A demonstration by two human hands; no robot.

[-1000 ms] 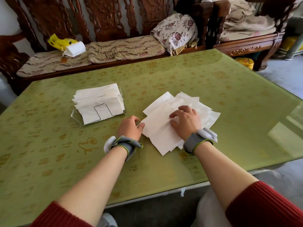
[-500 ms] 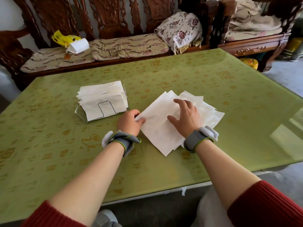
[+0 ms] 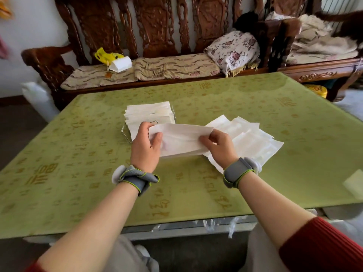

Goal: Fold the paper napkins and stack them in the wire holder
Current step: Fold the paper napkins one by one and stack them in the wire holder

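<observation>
**Q:** What are the hands holding?

**A:** One white napkin [image 3: 180,140], raised just above the green counter [image 3: 78,173] near its middle. The left hand [image 3: 146,146] pinches the napkin's left end, and the right hand [image 3: 220,148] pinches the right end. Each grip is clamped on the paper. It stretches between them as a long band, with a crease line running along its length.

**Q:** Where is the holder?

**A:** The wire holder [image 3: 125,134] sits left of the counter's middle, between the hands and the far edge. The left hand hides part of its front. A folded stack [image 3: 149,112] of napkins lies in it, leaning back toward the far edge.

**Q:** And the unfolded paper?

**A:** A loose pile [image 3: 253,140] of flat napkins is fanned out right of the middle. Its near-left part is covered by the right hand and the held napkin.

**Q:** What else is in view?

**A:** Grey wristbands [image 3: 137,177] with green trim are on both wrists, and red sleeves [image 3: 324,244] are pushed up the forearms. Beyond the far edge stands a carved wooden bench [image 3: 157,26]. On it are a floral pillow [image 3: 233,48] and a white tissue roll [image 3: 120,63] beside a yellow bag [image 3: 105,54].
</observation>
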